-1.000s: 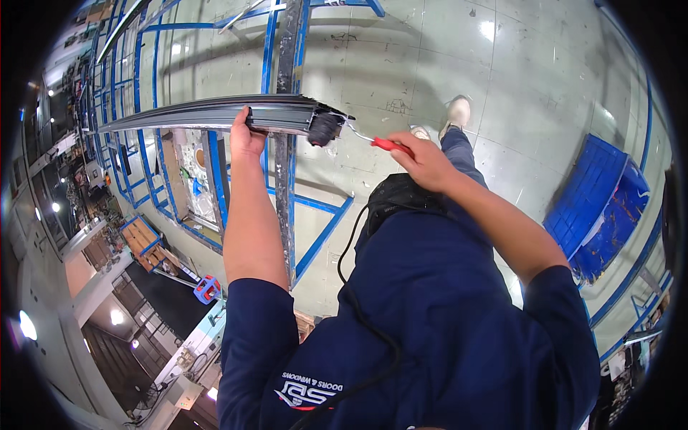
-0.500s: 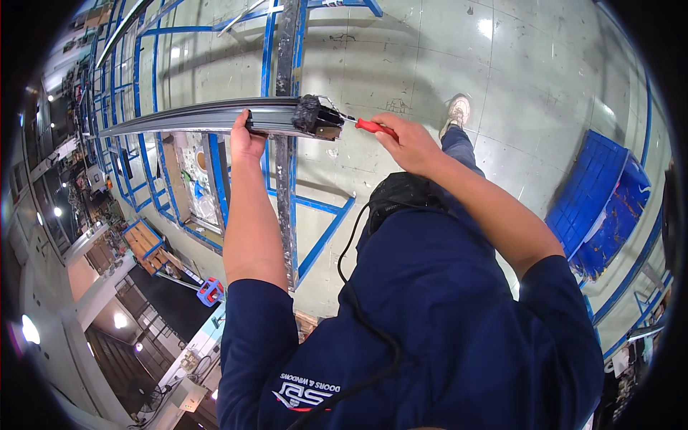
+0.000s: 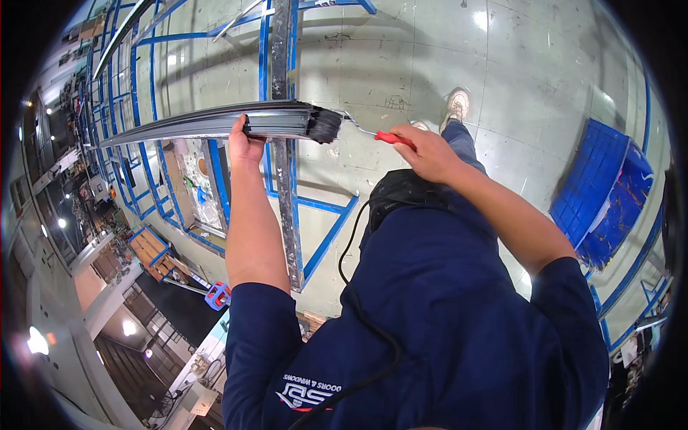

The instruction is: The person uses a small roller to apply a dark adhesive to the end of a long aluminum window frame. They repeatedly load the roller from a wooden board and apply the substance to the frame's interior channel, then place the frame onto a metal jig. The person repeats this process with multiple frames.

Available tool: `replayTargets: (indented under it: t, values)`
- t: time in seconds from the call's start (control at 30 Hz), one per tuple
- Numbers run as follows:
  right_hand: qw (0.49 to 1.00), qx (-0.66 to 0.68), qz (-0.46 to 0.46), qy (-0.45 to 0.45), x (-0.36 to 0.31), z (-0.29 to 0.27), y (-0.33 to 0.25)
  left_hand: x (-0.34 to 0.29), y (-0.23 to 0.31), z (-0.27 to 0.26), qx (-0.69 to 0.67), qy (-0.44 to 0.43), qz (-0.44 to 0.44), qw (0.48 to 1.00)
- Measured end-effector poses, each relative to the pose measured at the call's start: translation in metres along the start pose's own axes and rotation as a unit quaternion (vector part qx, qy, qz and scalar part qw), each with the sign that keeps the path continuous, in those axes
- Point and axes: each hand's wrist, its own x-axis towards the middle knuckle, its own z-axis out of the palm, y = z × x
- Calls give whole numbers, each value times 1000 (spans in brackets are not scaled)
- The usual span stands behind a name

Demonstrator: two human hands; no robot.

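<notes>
While the left hand [image 3: 246,147] clamps the grey bar [image 3: 193,124] across a dark beam [image 3: 286,186], the right hand [image 3: 426,152] grips a red-handled tool [image 3: 390,137]; its shaft reaches toward the black tuft [image 3: 325,127] at the bar's end.

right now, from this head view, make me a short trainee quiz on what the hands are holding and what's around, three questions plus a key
1. Multiple choice: what colour is the tool handle in the right hand? A blue, B red, C black
2. True or false: in this view, the blue container is farther right than the right hand.
3. Short answer: what does the left hand grip?

Key:
1. B
2. True
3. The long grey profile
</notes>
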Motion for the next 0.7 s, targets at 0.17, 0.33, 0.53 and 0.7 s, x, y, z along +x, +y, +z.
replayTargets:
  t: [0.17,0.33,0.53,0.7]
  values:
    - [999,26,18,-5,-1,0,-5,3,0,4,1,8,7,1000]
    - [1000,2,15,7,2,8,2,-3,1,9,5,4,11,1000]
    - [999,16,28,1,-11,-3,10,-5,2,12,25,12,12,1000]
    - [999,3,53,1,-20,-4,27,-7,3,13,37,2,13,999]
